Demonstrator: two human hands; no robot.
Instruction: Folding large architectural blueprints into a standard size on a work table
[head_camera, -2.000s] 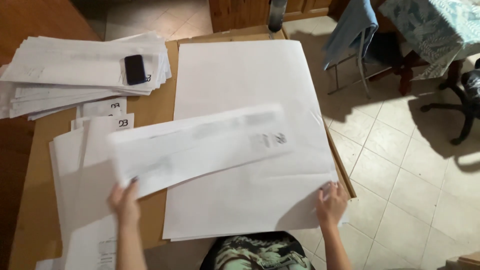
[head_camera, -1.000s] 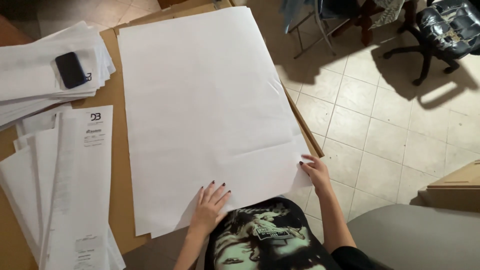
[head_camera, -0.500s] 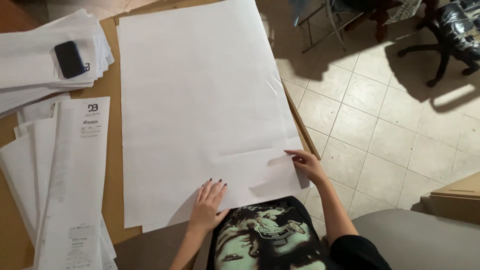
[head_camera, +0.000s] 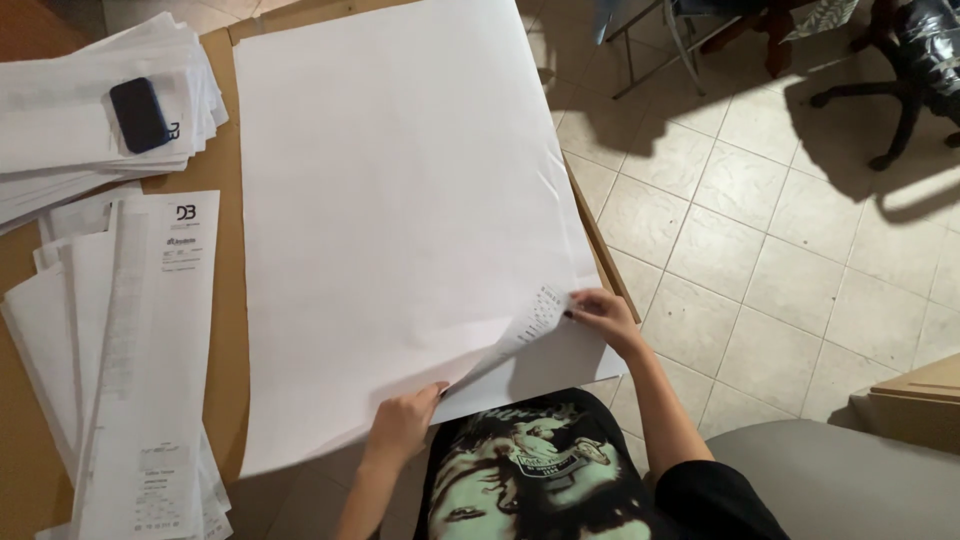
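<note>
Leftmost, a stack of folded sheets (head_camera: 120, 360) — a dark phone (head_camera: 139, 114) on another pile (head_camera: 60, 130). Centre: large white sheet (head_camera: 400, 200) on the table (head_camera: 228, 330). Left hand (head_camera: 402, 425) grips its near edge; right hand (head_camera: 600, 315) pinches the lifted corner — both closed on the paper.

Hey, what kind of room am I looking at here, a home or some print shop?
Probably a room in a home used for paperwork: beige tiled floor, a wooden table stacked with folded paper sheets, and a wheeled office chair nearby.
</note>
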